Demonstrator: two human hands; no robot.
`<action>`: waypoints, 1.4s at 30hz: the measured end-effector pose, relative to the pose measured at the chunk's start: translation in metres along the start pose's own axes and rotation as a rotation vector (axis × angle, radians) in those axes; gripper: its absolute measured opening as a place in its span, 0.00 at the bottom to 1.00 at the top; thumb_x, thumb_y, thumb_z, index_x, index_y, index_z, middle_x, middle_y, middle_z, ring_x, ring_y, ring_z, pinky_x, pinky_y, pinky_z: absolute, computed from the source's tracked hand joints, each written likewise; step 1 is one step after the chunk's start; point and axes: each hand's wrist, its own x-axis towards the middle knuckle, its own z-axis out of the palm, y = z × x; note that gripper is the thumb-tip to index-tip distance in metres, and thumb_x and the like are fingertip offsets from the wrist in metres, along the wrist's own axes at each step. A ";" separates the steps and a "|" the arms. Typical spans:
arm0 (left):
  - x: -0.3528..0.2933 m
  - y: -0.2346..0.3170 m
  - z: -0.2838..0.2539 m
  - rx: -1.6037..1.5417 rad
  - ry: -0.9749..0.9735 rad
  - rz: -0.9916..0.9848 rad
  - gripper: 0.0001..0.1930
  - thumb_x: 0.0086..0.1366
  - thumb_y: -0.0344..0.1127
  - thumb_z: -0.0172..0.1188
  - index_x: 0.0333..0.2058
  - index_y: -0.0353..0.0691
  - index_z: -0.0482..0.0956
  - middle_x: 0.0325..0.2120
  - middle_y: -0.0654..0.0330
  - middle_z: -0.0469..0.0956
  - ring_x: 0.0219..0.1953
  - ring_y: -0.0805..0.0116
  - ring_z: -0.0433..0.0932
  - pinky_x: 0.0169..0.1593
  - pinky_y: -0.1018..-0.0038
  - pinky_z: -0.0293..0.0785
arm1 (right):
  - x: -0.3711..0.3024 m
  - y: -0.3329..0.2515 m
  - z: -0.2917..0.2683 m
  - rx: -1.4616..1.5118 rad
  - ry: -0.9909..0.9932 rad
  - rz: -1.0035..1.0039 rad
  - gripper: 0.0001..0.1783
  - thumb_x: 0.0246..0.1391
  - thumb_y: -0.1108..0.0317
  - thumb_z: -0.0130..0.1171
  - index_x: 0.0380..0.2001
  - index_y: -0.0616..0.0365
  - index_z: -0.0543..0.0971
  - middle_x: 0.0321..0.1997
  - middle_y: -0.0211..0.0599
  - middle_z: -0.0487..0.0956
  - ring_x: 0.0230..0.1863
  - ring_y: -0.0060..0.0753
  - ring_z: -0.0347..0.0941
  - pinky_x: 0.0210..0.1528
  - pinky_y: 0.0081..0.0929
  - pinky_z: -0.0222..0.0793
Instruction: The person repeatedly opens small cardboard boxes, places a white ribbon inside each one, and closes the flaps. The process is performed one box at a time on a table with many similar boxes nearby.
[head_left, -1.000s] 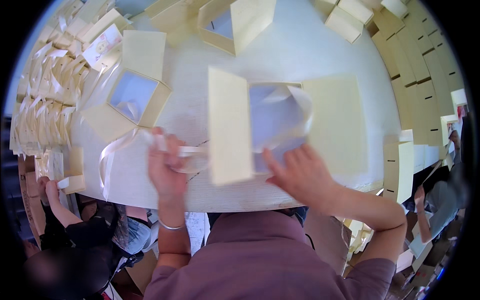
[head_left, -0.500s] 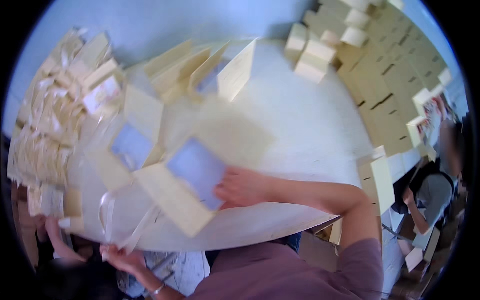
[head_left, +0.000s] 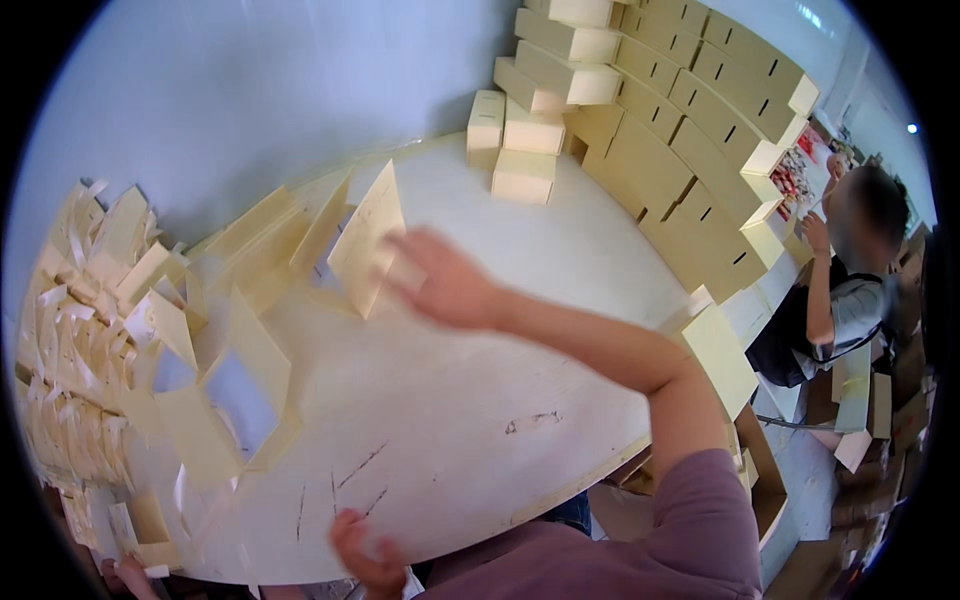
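Note:
My right hand [head_left: 445, 282] is stretched over the table, its fingertips blurred at the edge of an upright cream box lid [head_left: 368, 240]. Its fingers look extended and apart; I cannot tell whether they touch the lid. At the table's near edge, my left hand [head_left: 368, 552] is loosely bent with nothing in it, thumb and fingers apart. Left of the hands stands an open cream box [head_left: 185, 425] with a pale blue-white inside. More open cream boxes [head_left: 265, 240] stand in a row behind it, near the wall.
White ribbons and cream boxes [head_left: 85, 330] are heaped at the far left. Closed cream boxes [head_left: 690, 130] are stacked high at the back right. The white table [head_left: 470, 400] has dark scuff marks. A person [head_left: 850, 270] works at the right; another's hand shows at lower left.
My right hand has left the open box in front and reached up to the lids at the back. That box now sits further left. My left hand has let go of the ribbon.

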 end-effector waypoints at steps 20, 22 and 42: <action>0.000 0.005 0.033 -0.037 -0.215 -0.190 0.11 0.51 0.29 0.55 0.34 0.34 0.73 0.38 0.48 0.71 0.42 0.52 0.69 0.47 0.62 0.64 | 0.060 0.137 -0.161 -0.897 0.034 0.068 0.26 0.40 0.64 0.57 0.46 0.51 0.65 0.37 0.36 0.66 0.38 0.34 0.67 0.38 0.33 0.67; -0.001 0.001 0.031 -0.084 -0.209 -0.183 0.10 0.49 0.28 0.54 0.33 0.34 0.71 0.37 0.50 0.70 0.40 0.57 0.69 0.45 0.64 0.65 | 0.057 0.080 -0.165 -0.539 0.243 0.213 0.26 0.40 0.63 0.57 0.46 0.53 0.66 0.35 0.35 0.67 0.34 0.31 0.68 0.35 0.30 0.67; 0.089 -0.002 0.051 -0.464 -0.732 -0.276 0.31 0.57 0.33 0.52 0.57 0.36 0.50 0.52 0.53 0.60 0.52 0.62 0.61 0.54 0.69 0.57 | -0.053 -0.079 -0.018 -0.028 -0.436 0.427 0.20 0.44 0.58 0.53 0.37 0.60 0.69 0.33 0.43 0.68 0.36 0.44 0.67 0.34 0.36 0.66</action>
